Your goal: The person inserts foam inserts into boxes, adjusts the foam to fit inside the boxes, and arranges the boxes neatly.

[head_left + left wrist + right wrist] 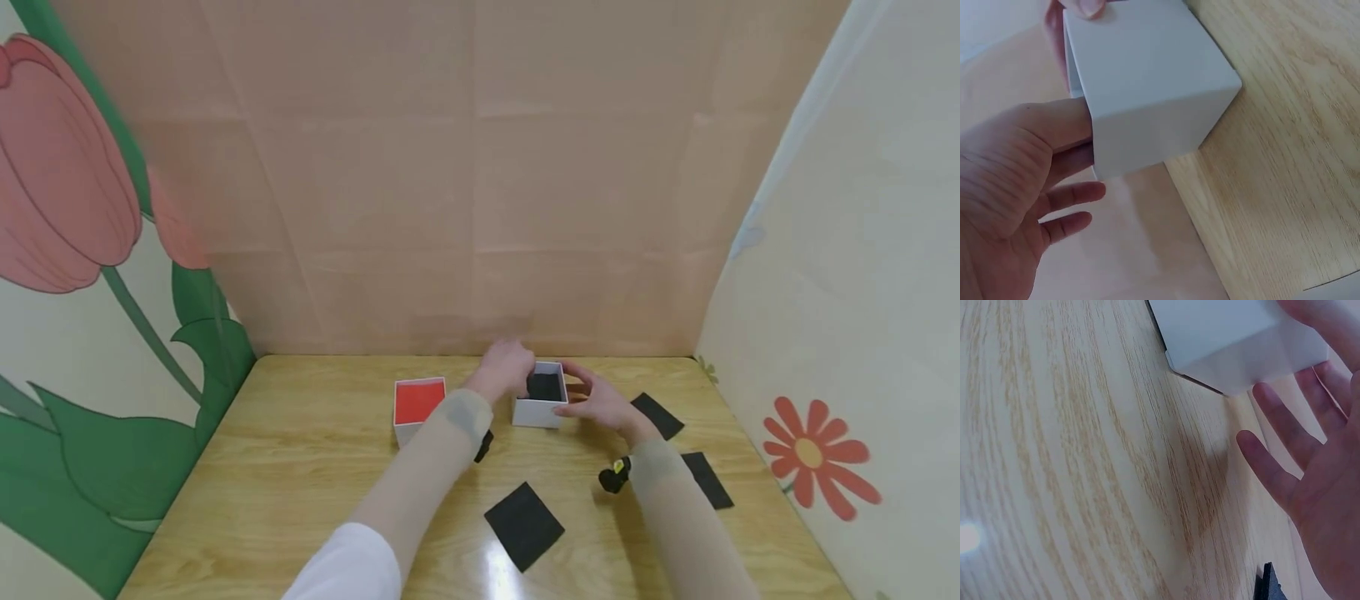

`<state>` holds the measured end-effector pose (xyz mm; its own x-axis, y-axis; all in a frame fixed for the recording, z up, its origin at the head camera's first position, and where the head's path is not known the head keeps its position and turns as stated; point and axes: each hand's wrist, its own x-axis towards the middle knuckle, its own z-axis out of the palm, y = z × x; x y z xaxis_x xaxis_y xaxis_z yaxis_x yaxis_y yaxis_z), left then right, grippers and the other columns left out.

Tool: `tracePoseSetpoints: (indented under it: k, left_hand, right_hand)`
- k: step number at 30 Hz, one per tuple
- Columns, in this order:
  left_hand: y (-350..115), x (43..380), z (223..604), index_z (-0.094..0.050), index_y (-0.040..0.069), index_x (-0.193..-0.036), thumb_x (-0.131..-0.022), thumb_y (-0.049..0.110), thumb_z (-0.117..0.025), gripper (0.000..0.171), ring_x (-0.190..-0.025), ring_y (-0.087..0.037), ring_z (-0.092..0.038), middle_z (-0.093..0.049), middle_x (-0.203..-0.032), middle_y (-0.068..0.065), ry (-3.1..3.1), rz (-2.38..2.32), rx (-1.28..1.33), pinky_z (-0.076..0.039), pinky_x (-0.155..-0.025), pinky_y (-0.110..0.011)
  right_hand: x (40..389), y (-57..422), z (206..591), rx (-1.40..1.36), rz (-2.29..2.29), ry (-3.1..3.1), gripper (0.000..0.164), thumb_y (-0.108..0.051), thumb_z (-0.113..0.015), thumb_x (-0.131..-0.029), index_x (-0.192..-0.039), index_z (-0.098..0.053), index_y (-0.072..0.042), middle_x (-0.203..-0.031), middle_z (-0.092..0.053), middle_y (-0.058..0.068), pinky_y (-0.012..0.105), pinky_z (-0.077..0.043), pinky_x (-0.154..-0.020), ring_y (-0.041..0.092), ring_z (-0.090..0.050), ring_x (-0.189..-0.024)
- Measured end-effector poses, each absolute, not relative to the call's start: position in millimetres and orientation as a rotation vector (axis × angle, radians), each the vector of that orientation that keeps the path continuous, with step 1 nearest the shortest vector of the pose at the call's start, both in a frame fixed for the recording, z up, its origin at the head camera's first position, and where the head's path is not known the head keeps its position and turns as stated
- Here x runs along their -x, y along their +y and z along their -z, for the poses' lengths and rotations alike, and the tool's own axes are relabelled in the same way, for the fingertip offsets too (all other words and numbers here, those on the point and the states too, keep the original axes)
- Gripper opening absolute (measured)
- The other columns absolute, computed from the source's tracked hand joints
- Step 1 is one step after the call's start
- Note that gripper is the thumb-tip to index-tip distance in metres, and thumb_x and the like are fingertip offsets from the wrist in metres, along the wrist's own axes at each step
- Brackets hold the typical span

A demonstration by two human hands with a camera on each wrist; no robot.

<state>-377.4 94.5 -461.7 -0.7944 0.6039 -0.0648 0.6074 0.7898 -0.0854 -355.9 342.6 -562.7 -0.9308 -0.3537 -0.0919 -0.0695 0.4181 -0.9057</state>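
Note:
A white box (537, 413) stands upright on the table, with black material (545, 387) visible inside. My left hand (507, 367) reaches over its left rim. In the left wrist view, some fingers of that left hand (1022, 169) go into the box while others stay outside; the tips inside are hidden. My right hand (600, 402) holds the box from the right, thumb on the near wall. Some fingers of the right hand (1329, 469) spread beside the box in the right wrist view.
A second white box with a red inside (420, 402) stands to the left. One black square (524, 526) lies at the near middle of the wooden table (300, 483). More black squares (657, 415) lie at right, one partly behind my right arm. A tan wall (480, 208) rises behind.

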Motion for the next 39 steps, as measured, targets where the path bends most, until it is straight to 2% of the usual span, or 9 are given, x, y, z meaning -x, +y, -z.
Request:
tracePoseSetpoints:
  k: [5, 14, 18, 24, 28, 34, 39]
  left_hand:
    - [95.4, 380.3, 461.7, -0.079, 0.024, -0.094, -0.085, 0.047, -0.091, 0.028, -0.104, -0.015, -0.058, -0.07, -0.093, 0.011, 2.952, 0.248, -1.092, -0.043, -0.108, -0.038]
    - [100.5, 380.3, 459.1, -0.077, 0.027, -0.093, -0.085, 0.048, -0.09, 0.027, -0.1, -0.014, -0.061, -0.07, -0.092, 0.013, 2.945, 0.286, -0.931, -0.041, -0.11, -0.041]
    - [98.3, 380.6, 462.7, -0.078, 0.028, -0.093, -0.084, 0.048, -0.091, 0.026, -0.1, -0.014, -0.062, -0.072, -0.095, 0.012, 2.957, 0.273, -0.893, -0.042, -0.106, -0.04]
    - [90.9, 377.9, 468.2, -0.079, 0.028, -0.095, -0.083, 0.046, -0.092, 0.025, -0.1, -0.015, -0.063, -0.073, -0.096, 0.012, 2.97, 0.212, -0.897, -0.041, -0.108, -0.04]
    - [83.8, 378.6, 474.2, -0.082, 0.028, -0.102, -0.086, 0.047, -0.09, 0.027, -0.1, -0.015, -0.061, -0.073, -0.096, 0.013, 2.974, 0.091, -0.945, -0.039, -0.109, -0.041]
    - [72.0, 382.6, 480.1, -0.081, 0.029, -0.126, -0.09, 0.049, -0.086, 0.042, -0.116, -0.019, -0.06, -0.077, -0.119, 0.01, 2.94, -0.128, -1.046, -0.04, -0.11, -0.044]
    - [65.2, 381.8, 482.1, -0.079, 0.028, -0.131, -0.092, 0.048, -0.085, 0.045, -0.12, -0.019, -0.06, -0.075, -0.128, 0.005, 2.913, -0.27, -1.072, -0.044, -0.109, -0.042]
  right_hand:
    - [353.7, 341.0, 559.6, 0.343, 1.527, 2.399, 0.105, -0.041, -0.094, -0.082, -0.167, -0.034, -0.033, -0.17, -0.036, 0.006, 0.069, -0.036, -0.119, 0.044, -0.043, -0.15]
    - [352.6, 340.9, 559.2, 0.376, 1.504, 2.427, 0.107, -0.043, -0.093, -0.083, -0.169, -0.032, -0.03, -0.172, -0.033, 0.007, 0.068, -0.037, -0.118, 0.045, -0.043, -0.15]
    - [353.6, 339.3, 559.3, 0.392, 1.506, 2.427, 0.106, -0.041, -0.093, -0.083, -0.169, -0.032, -0.03, -0.173, -0.032, 0.006, 0.069, -0.036, -0.118, 0.045, -0.043, -0.15]
    - [355.4, 336.0, 560.0, 0.419, 1.496, 2.417, 0.105, -0.042, -0.092, -0.084, -0.169, -0.032, -0.031, -0.173, -0.03, 0.007, 0.069, -0.037, -0.118, 0.045, -0.044, -0.149]
    - [356.0, 335.4, 560.7, 0.418, 1.502, 2.397, 0.105, -0.041, -0.092, -0.084, -0.169, -0.032, -0.031, -0.173, -0.03, 0.007, 0.07, -0.035, -0.119, 0.046, -0.043, -0.149]
    - [358.2, 336.0, 560.2, 0.419, 1.511, 2.386, 0.104, -0.04, -0.092, -0.086, -0.169, -0.031, -0.03, -0.172, -0.032, 0.008, 0.071, -0.033, -0.119, 0.047, -0.041, -0.15]
    - [360.2, 337.6, 561.0, 0.396, 1.507, 2.391, 0.106, -0.043, -0.092, -0.084, -0.169, -0.03, -0.03, -0.173, -0.031, 0.006, 0.071, -0.032, -0.119, 0.046, -0.04, -0.151]
